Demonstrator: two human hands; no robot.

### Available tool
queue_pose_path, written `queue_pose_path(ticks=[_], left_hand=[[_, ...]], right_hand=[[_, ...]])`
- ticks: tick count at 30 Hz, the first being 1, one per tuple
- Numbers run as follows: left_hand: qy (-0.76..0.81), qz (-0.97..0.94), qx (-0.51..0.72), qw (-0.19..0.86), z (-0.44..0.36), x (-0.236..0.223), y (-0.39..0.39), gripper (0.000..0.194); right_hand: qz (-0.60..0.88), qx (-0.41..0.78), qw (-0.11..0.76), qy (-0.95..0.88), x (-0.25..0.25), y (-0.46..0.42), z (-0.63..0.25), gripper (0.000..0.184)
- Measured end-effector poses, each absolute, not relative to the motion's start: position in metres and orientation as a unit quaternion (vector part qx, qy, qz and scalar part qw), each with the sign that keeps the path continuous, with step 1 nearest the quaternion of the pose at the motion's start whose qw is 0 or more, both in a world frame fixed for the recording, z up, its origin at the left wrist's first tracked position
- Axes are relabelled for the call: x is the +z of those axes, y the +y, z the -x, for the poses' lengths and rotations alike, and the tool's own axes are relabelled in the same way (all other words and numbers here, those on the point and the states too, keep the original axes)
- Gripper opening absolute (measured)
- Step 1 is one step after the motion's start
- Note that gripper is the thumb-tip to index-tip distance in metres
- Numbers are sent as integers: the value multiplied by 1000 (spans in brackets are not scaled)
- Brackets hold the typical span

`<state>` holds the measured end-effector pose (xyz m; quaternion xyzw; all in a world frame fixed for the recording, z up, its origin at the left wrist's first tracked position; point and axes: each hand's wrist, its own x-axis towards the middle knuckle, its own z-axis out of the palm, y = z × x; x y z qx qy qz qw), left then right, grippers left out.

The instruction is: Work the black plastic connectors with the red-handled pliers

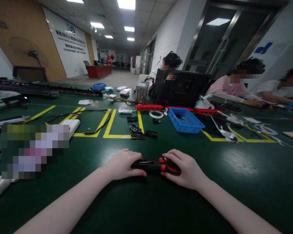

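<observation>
My right hand (188, 169) grips long-nose pliers (170, 170) with red and black handles. The handles are spread somewhat apart, and the jaws point left toward my left hand (123, 164). Between the thumb and fingers of that hand is a small black part (136, 164), held low over the green table. The plier tips overlap the black part; whether they clamp it I cannot tell. Farther forward lie several similar black plastic pieces (137, 134), partly inside a yellow-taped rectangle.
A blue tray (187, 125) with a dark item stands ahead to the right, beside a white tape roll (156, 114). Red strips (148, 107) and a black computer case (183, 87) are behind. A black cable (107, 122) curves at left. Co-workers sit along the far right side.
</observation>
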<state>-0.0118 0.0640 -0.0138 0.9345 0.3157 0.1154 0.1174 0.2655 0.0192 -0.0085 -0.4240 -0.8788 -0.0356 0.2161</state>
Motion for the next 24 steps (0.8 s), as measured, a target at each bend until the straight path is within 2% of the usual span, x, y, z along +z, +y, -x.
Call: queue_pose_path(ticks=[24], left_hand=[[321, -932, 117, 119, 12, -10, 62, 41]], right_hand=[[428, -27, 226, -874, -8, 20, -266, 49]])
